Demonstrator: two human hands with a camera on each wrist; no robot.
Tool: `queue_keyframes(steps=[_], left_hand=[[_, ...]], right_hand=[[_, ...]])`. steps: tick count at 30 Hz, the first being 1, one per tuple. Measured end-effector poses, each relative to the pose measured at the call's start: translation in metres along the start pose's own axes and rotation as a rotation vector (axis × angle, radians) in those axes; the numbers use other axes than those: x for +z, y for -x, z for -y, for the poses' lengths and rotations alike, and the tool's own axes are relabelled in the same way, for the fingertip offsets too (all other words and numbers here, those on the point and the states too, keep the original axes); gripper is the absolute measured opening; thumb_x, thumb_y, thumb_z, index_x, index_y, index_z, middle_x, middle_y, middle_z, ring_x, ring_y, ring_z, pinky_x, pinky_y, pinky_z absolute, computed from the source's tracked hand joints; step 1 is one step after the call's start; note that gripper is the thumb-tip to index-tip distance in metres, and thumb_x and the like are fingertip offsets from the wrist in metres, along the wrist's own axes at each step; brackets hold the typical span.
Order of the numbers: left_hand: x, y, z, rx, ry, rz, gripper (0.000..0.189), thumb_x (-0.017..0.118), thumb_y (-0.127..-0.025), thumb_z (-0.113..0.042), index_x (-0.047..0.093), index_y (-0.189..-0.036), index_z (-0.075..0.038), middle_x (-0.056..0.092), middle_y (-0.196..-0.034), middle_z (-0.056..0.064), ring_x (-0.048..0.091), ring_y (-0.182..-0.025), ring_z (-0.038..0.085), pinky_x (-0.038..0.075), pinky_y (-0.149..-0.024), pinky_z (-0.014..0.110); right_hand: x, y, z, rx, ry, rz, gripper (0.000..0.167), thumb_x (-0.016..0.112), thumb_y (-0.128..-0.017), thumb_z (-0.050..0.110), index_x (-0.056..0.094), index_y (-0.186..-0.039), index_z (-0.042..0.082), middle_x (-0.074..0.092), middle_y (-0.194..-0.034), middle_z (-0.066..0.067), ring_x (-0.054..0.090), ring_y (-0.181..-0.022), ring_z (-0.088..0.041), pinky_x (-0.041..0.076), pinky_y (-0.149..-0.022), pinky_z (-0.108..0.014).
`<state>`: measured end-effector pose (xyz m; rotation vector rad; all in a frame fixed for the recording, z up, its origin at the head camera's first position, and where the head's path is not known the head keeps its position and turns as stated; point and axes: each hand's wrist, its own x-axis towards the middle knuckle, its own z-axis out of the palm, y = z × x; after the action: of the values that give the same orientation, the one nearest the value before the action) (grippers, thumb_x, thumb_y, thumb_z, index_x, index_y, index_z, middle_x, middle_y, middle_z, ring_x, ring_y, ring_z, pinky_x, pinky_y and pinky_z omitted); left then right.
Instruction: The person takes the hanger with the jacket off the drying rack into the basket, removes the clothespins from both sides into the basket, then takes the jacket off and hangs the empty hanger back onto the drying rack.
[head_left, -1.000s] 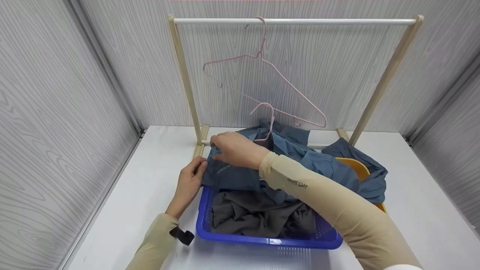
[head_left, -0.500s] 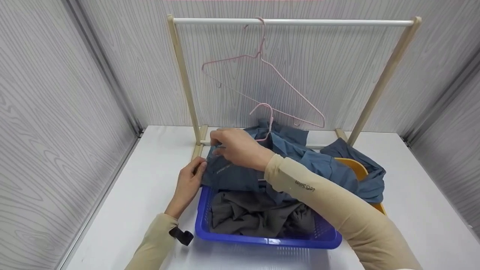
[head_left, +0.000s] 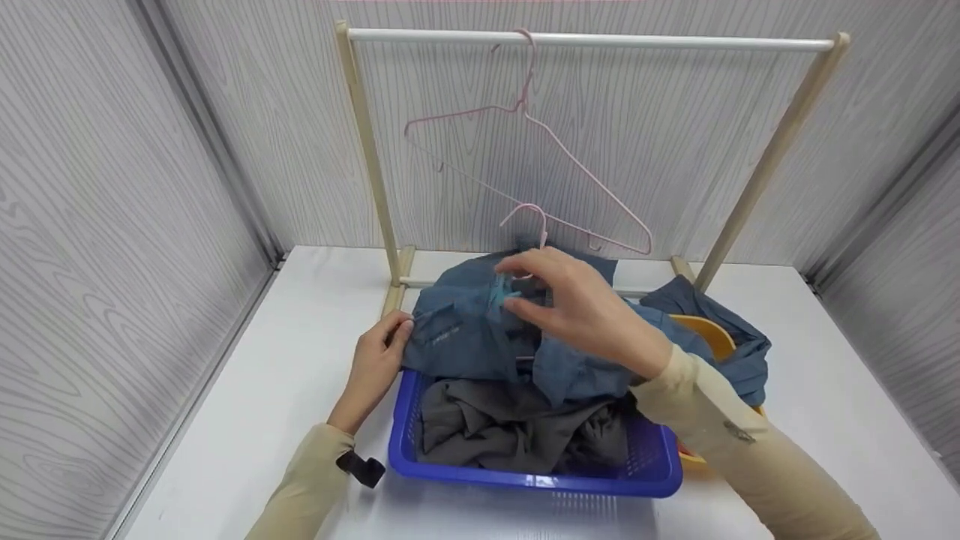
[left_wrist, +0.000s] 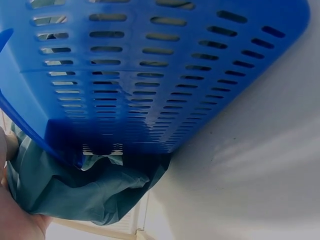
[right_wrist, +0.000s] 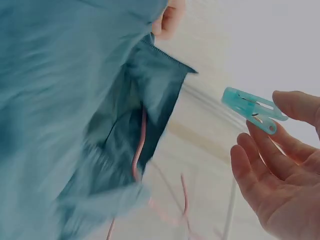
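Observation:
A blue garment (head_left: 461, 341) is draped over the back of a blue basket (head_left: 480, 475), with a pink hanger (head_left: 534, 208) inside it and the hook standing up. My left hand (head_left: 381, 346) pinches the garment's left edge beside the basket. Over the garment's middle, my right hand (head_left: 581, 304) holds a teal clothespin (right_wrist: 250, 109) between thumb and fingers. In the right wrist view that clothespin is apart from the fabric. Dark grey clothing (head_left: 517, 427) lies crumpled in the basket.
A wooden rack with a white bar (head_left: 660, 41) stands behind, and another pink hanger (head_left: 589, 176) hangs from it with no garment. At the right, a yellow basket (head_left: 709, 330) has dark blue fabric (head_left: 739, 337) over its rim.
My right hand has moved right, from the garment's left side near my left hand to its middle, and the teal clothespin now shows in it. My left hand stays at the edge.

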<state>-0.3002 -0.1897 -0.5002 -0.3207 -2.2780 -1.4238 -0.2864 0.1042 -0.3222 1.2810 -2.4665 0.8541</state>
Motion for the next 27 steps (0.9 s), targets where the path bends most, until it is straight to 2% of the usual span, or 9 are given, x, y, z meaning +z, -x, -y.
queue_keyframes(steps=[5, 9, 13, 17, 22, 27], left_hand=[[-0.001, 0.0, 0.0, 0.001, 0.003, 0.005, 0.018, 0.055, -0.103, -0.025, 0.067, -0.099, -0.012, 0.051, -0.075, -0.003, 0.047, -0.068, 0.016, 0.037, -0.063, 0.029], [-0.001, 0.0, 0.0, 0.0, 0.008, 0.007, 0.018, 0.055, -0.103, -0.026, 0.067, -0.098, -0.012, 0.049, -0.074, -0.003, 0.045, -0.067, 0.016, 0.036, -0.062, 0.029], [-0.001, 0.0, 0.0, -0.008, 0.015, 0.011, 0.018, 0.054, -0.103, -0.026, 0.066, -0.098, -0.013, 0.048, -0.073, -0.003, 0.045, -0.066, 0.016, 0.035, -0.061, 0.029], [0.0, 0.001, 0.0, -0.007, 0.021, 0.015, 0.018, 0.054, -0.103, -0.026, 0.067, -0.098, -0.014, 0.048, -0.073, -0.003, 0.045, -0.066, 0.016, 0.035, -0.061, 0.029], [0.0, 0.001, 0.001, 0.001, 0.008, 0.009, 0.018, 0.054, -0.103, -0.025, 0.067, -0.099, -0.014, 0.048, -0.072, -0.003, 0.044, -0.064, 0.015, 0.035, -0.06, 0.028], [0.0, 0.0, 0.0, 0.004, 0.021, 0.001, 0.017, 0.055, -0.103, -0.024, 0.067, -0.098, -0.013, 0.049, -0.073, -0.003, 0.045, -0.066, 0.015, 0.035, -0.06, 0.028]], right_hand=[[-0.018, 0.049, -0.016, 0.054, -0.01, -0.042, 0.041, 0.068, -0.095, 0.021, 0.059, -0.134, 0.019, 0.059, -0.128, 0.008, 0.055, -0.108, -0.011, 0.049, -0.088, -0.037], [-0.031, 0.089, -0.029, 0.12, 0.018, -0.09, 0.046, 0.07, -0.093, 0.014, 0.058, -0.136, 0.021, 0.059, -0.129, 0.007, 0.056, -0.109, -0.013, 0.048, -0.088, -0.037], [-0.043, 0.131, -0.039, 0.237, 0.039, -0.139, 0.05, 0.072, -0.091, 0.008, 0.058, -0.136, 0.024, 0.061, -0.127, 0.007, 0.058, -0.107, -0.014, 0.048, -0.086, -0.027], [-0.054, 0.175, -0.046, 0.373, 0.032, -0.171, 0.044, 0.071, -0.091, 0.006, 0.061, -0.132, 0.017, 0.064, -0.12, 0.004, 0.059, -0.101, -0.01, 0.046, -0.082, -0.014], [-0.061, 0.225, -0.057, 0.527, 0.056, -0.129, 0.038, 0.072, -0.091, 0.011, 0.063, -0.128, 0.011, 0.068, -0.111, -0.002, 0.06, -0.096, -0.004, 0.048, -0.076, -0.014], [-0.061, 0.25, -0.069, 0.631, 0.084, -0.052, 0.039, 0.073, -0.091, 0.017, 0.062, -0.128, 0.01, 0.068, -0.112, -0.006, 0.06, -0.099, -0.009, 0.049, -0.077, -0.017]])
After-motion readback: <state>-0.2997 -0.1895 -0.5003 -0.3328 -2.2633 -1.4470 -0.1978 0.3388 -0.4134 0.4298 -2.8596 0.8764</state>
